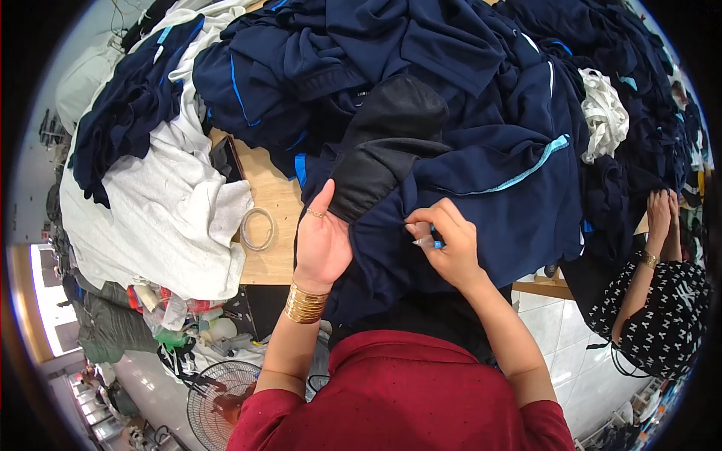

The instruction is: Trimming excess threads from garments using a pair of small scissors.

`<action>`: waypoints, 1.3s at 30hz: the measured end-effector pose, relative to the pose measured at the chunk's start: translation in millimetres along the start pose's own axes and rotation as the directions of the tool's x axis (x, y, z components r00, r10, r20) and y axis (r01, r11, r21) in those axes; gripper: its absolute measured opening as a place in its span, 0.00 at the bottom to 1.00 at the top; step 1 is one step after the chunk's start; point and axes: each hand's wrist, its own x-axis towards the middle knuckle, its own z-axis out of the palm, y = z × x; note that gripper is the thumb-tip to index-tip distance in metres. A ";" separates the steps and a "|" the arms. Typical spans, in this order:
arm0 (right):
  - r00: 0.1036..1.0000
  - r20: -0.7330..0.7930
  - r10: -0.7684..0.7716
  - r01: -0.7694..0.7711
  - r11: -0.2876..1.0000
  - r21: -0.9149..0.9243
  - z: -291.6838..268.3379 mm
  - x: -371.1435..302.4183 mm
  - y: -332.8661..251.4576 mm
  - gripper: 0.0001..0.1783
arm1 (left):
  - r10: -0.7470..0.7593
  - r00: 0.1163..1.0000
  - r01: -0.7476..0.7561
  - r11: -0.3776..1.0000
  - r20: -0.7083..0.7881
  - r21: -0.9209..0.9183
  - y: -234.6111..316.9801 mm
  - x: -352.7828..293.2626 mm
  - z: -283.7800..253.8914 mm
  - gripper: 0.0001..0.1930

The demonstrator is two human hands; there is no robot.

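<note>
A navy garment with a light-blue piping strip lies spread before me, and a black cloth pouch like a pocket lining stands out from it. My left hand is palm up with the thumb stretched out. Its fingers are hidden by the black cloth, which lies over them or around them. My right hand is closed, thumb and forefinger pinching the navy cloth just right of the lining. Within the same hand sits a small pointed tool, whitish with a blue part; its exact kind is unclear.
More navy garments are heaped at the back. White cloth hangs over the table's left side, near a roll of clear tape on the wooden tabletop. A fan stands below left. A co-worker's hands touch dark cloth at right.
</note>
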 end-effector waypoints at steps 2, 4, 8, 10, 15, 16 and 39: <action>0.999 -0.013 0.040 -0.039 0.997 0.066 -6.4 8.5 -10.1 0.12 | 0.037 0.999 -0.039 0.996 0.022 0.077 -0.1 -1.5 5.6 0.25; 0.997 -0.061 0.040 -0.035 0.996 0.085 -10.7 16.6 -17.6 0.13 | 0.008 1.000 -0.006 0.998 -0.026 0.070 -1.3 -2.2 11.0 0.24; 0.999 -0.048 -0.016 0.020 0.997 0.069 -8.7 33.6 -25.6 0.16 | 0.057 0.998 -0.053 0.986 -0.022 0.157 -5.7 -3.7 13.7 0.24; 0.997 -0.072 0.007 -0.005 1.000 0.024 -0.6 35.6 -27.0 0.13 | 0.130 0.991 -0.125 0.956 -0.003 0.265 -9.5 -4.4 17.5 0.23; 0.962 -0.108 0.251 -0.239 0.964 0.114 14.2 30.1 -28.2 0.09 | 0.222 0.973 -0.225 0.875 0.059 0.428 -18.2 -7.0 20.0 0.22; 0.963 -0.106 0.249 -0.238 0.965 0.113 14.2 29.8 -27.1 0.09 | 0.236 0.967 -0.253 0.839 0.096 0.482 -19.4 -7.3 21.4 0.22; 0.930 -0.202 0.308 -0.282 0.948 0.149 11.6 28.2 -27.1 0.04 | 0.288 0.950 -0.313 0.867 0.124 0.386 -28.6 -5.3 23.5 0.18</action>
